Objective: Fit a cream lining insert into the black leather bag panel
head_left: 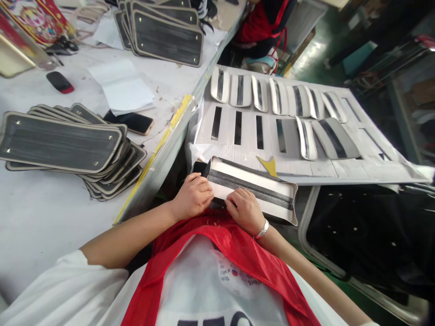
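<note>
Close to my lap lies a long trough-shaped bag piece (261, 192), white inside with a dark seamed stripe along its length and raised dark edges. My left hand (194, 195) is closed on its left end, fingers curled over the near edge. Farther along that edge, my right hand (246, 210) grips the piece with bent fingers, a silver band at the wrist. Both thumbs and the underside of the piece are partly hidden. Just beyond it, a yellow scrap (268, 166) lies on the slotted board (244, 158).
Several striped curved pieces (299, 100) stand on the board. On the white table (68, 217) to the left are stacked dark panels (61, 142), a phone (131, 121), a mouse (59, 82) and papers (122, 86). More panels (166, 38) lie farther back, near a person in red (256, 27).
</note>
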The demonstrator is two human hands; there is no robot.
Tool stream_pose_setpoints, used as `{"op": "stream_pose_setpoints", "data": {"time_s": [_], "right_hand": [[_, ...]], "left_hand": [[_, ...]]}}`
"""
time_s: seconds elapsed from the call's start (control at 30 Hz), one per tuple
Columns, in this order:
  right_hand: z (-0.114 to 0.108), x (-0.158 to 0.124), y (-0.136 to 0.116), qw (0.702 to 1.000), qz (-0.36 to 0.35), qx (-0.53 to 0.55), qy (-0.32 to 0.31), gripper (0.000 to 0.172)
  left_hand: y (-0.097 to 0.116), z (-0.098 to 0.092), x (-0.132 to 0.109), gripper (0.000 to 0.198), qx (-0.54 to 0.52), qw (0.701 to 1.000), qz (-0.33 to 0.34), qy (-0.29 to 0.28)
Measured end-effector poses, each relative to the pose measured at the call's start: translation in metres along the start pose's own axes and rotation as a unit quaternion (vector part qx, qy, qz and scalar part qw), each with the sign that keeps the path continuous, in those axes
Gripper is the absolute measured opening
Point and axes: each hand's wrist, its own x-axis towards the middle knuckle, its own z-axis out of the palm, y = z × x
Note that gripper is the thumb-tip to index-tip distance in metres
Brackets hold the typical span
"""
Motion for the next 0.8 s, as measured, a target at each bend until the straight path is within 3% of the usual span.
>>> {"op": "stream_pose_setpoints", "data": {"time_s": [0.3,0.37,0.57,0.8], "right_hand": [[0.000,0.008,-0.008,0.996,0.089,-0.020,-0.018,0.008],[0.003,0.005,-0.007,0.996,0.086,-0.023,0.011,0.019],[0.027,-0.019,0.006,0.980,-0.136,-0.078,0.123,0.028],[0.037,-0.039,0.024,0.973,-0.186,-0.118,0.064,0.050]], "left_hand": [[0.015,0.007,0.007,0.003,-0.029,0.989,-0.139,0.029],[0.016,0.009,0.007,0.008,-0.069,0.980,-0.185,0.038],[0.015,0.022,0.002,0.042,-0.190,0.937,-0.282,0.078],[0.025,0.027,0.006,0.066,-0.226,0.906,-0.345,0.099]]}}
